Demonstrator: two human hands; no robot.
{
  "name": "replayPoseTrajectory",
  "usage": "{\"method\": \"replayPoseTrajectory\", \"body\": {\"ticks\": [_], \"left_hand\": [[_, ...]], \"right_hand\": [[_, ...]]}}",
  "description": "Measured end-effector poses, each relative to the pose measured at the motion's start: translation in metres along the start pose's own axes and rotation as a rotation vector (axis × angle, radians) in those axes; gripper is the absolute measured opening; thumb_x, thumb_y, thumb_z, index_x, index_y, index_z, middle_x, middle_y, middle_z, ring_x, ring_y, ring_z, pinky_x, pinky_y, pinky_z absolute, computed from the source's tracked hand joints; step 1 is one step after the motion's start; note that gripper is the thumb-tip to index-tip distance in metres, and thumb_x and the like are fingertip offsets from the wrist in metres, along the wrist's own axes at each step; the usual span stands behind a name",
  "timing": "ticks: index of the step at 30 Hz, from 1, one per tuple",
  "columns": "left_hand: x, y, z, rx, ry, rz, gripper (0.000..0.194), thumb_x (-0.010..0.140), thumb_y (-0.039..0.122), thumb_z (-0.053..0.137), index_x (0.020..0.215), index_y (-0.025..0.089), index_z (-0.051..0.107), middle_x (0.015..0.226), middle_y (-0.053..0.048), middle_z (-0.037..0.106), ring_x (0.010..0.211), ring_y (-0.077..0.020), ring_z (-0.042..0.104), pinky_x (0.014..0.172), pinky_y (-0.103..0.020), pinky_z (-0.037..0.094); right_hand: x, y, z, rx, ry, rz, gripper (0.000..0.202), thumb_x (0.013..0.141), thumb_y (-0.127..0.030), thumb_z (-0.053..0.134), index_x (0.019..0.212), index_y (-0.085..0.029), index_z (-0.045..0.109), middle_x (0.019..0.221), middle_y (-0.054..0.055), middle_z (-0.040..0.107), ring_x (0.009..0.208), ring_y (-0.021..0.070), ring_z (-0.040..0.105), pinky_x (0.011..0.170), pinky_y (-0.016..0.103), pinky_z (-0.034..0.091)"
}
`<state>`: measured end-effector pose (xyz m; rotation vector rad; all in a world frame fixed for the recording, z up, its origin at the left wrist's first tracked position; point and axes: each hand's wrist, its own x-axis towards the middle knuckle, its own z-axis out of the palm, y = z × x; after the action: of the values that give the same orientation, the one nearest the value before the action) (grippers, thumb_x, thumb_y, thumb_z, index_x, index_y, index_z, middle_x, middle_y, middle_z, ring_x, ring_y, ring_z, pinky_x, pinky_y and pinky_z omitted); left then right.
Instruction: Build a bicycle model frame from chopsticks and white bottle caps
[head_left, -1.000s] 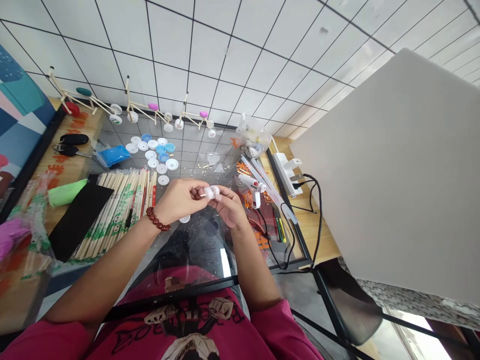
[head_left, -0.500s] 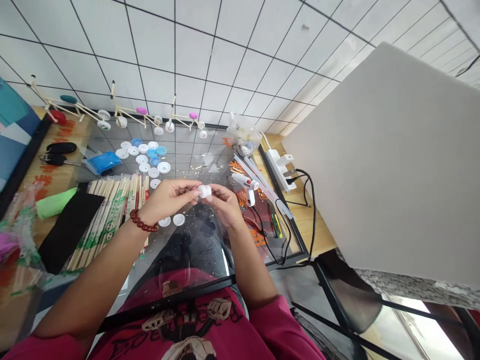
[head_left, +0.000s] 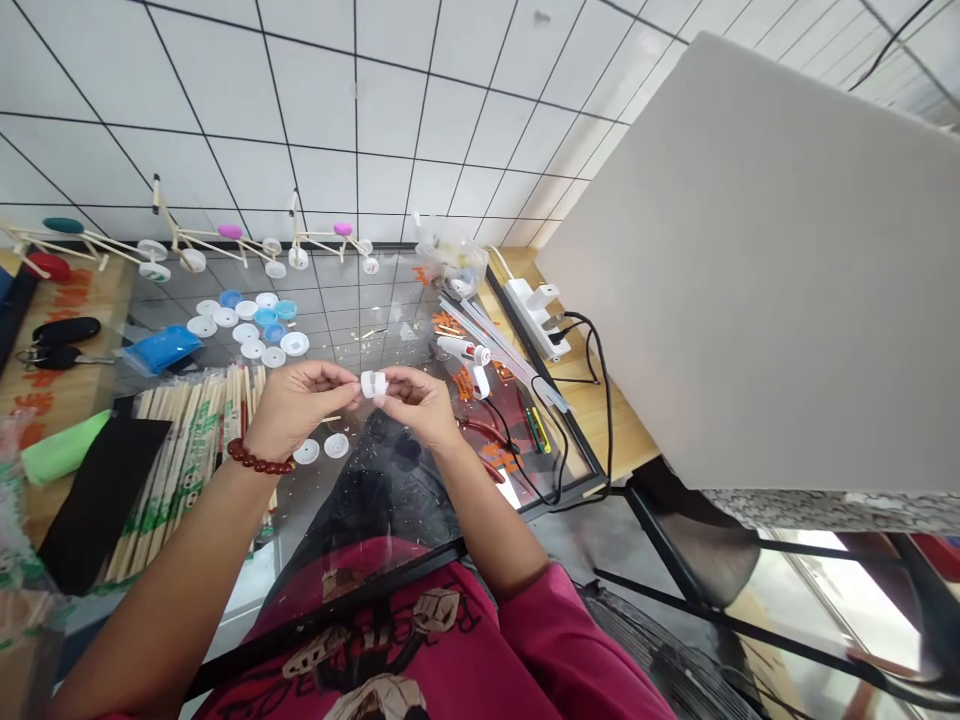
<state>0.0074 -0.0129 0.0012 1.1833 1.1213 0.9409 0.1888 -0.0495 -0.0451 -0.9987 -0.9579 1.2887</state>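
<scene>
A pair of white bottle caps (head_left: 373, 384) is held face to face over the glass table, a narrow greyish gap showing between them. My left hand (head_left: 306, 402), with a red bead bracelet on its wrist, pinches the caps from the left. From the other side, the thumb and fingers of my right hand (head_left: 418, 402) grip them too. Two loose white caps (head_left: 337, 445) lie on the glass below my left hand. Beyond it is a cluster of white and blue caps (head_left: 245, 333). Right of my right hand rests a white hot glue gun (head_left: 466, 352).
Stick-built models with cap wheels (head_left: 298, 258) stand along the wall. Wrapped chopsticks (head_left: 187, 440), black sheet (head_left: 105, 500) and a blue packet (head_left: 161, 349) lie left. Glue sticks (head_left: 510, 350), red-handled pliers (head_left: 487, 432), a utility knife (head_left: 538, 430) and a power strip (head_left: 537, 318) lie right.
The view has shifted, so the table things appear further left. The caps between my fingers have turned so that the gap between them faces the camera; both hands keep their pinch.
</scene>
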Motion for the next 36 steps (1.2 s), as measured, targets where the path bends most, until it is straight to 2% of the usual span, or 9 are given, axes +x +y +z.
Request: {"method": "replayPoseTrajectory", "body": {"ticks": [4, 12, 20, 29, 36], "left_hand": [[0.0005, 0.0051, -0.0002, -0.039, -0.037, -0.06, 0.033, 0.052, 0.038, 0.098, 0.067, 0.022, 0.074, 0.065, -0.004, 0.073, 0.059, -0.0209, 0.069, 0.063, -0.038, 0.064], [0.0021, 0.0006, 0.0029, -0.059, -0.05, 0.002, 0.038, 0.056, 0.047, 0.099, 0.073, 0.023, 0.075, 0.073, -0.006, 0.077, 0.065, -0.0231, 0.071, 0.068, -0.042, 0.065], [0.0006, 0.0009, -0.0022, -0.085, -0.075, -0.073, 0.036, 0.055, 0.041, 0.101, 0.071, 0.021, 0.075, 0.071, -0.007, 0.075, 0.066, -0.0229, 0.071, 0.067, -0.04, 0.064], [0.0028, -0.0045, -0.0035, -0.033, -0.077, -0.035, 0.035, 0.053, 0.04, 0.1, 0.07, 0.021, 0.075, 0.065, -0.005, 0.072, 0.059, -0.0204, 0.068, 0.063, -0.038, 0.062], [0.003, -0.0039, 0.0039, -0.057, -0.053, 0.008, 0.038, 0.056, 0.044, 0.099, 0.073, 0.019, 0.076, 0.066, -0.003, 0.073, 0.06, -0.0176, 0.068, 0.064, -0.034, 0.06]], "right_hand": [[-0.002, -0.0026, 0.0012, -0.049, -0.013, -0.03, 0.044, 0.059, -0.043, 0.098, 0.095, -0.024, 0.081, 0.091, 0.001, 0.078, 0.075, 0.0143, 0.071, 0.075, 0.029, 0.063], [-0.0011, -0.0066, -0.0008, -0.034, -0.001, -0.019, 0.047, 0.062, -0.043, 0.097, 0.1, -0.024, 0.078, 0.088, 0.0, 0.078, 0.078, 0.0144, 0.069, 0.076, 0.028, 0.06], [-0.0022, -0.0072, -0.0025, -0.017, -0.049, -0.045, 0.042, 0.061, -0.041, 0.098, 0.097, -0.024, 0.082, 0.094, 0.001, 0.077, 0.078, 0.0141, 0.071, 0.078, 0.029, 0.061], [-0.0009, -0.0035, -0.0051, -0.069, -0.078, -0.051, 0.042, 0.062, -0.044, 0.098, 0.095, -0.024, 0.084, 0.096, 0.003, 0.08, 0.079, 0.0149, 0.072, 0.079, 0.03, 0.063], [0.0004, 0.0, -0.0003, -0.021, 0.012, -0.027, 0.041, 0.06, -0.042, 0.098, 0.095, -0.025, 0.084, 0.089, 0.0, 0.08, 0.075, 0.0145, 0.071, 0.076, 0.029, 0.062]]}}
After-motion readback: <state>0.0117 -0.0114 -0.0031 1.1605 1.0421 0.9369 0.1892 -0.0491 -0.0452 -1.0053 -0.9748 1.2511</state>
